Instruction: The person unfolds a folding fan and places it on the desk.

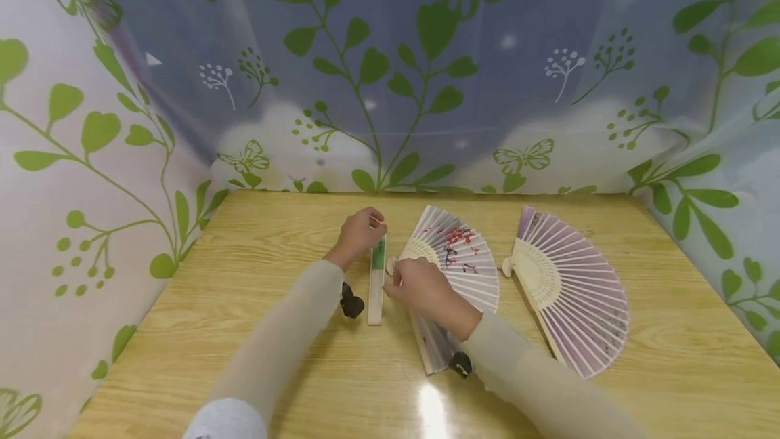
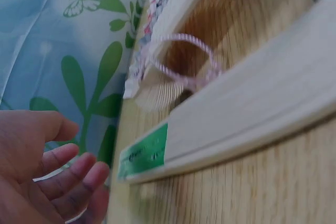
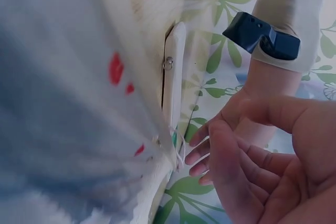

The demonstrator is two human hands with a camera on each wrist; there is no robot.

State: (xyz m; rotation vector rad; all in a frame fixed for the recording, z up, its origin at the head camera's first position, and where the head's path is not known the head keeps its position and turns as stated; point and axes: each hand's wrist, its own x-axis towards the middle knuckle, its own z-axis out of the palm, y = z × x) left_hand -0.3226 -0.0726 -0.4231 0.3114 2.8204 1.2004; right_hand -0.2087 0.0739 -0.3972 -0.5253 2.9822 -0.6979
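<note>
A closed wooden fan (image 1: 376,290) with a green band at its far end lies lengthwise on the table. My left hand (image 1: 359,232) is at that far end. In the left wrist view its fingers (image 2: 63,177) are loosely curled beside the green band (image 2: 143,156) and hold nothing. My right hand (image 1: 420,288) hovers just right of the closed fan, over the pivot of an open white fan with red blossoms (image 1: 463,256). In the right wrist view its fingers (image 3: 231,156) are relaxed and empty beside the closed fan (image 3: 173,72).
A second open fan, purple and cream (image 1: 579,290), lies at the right of the wooden table (image 1: 244,303). A pink cord loop (image 2: 189,61) lies by the fans' pivots. Leaf-print curtains (image 1: 390,73) enclose the table on three sides.
</note>
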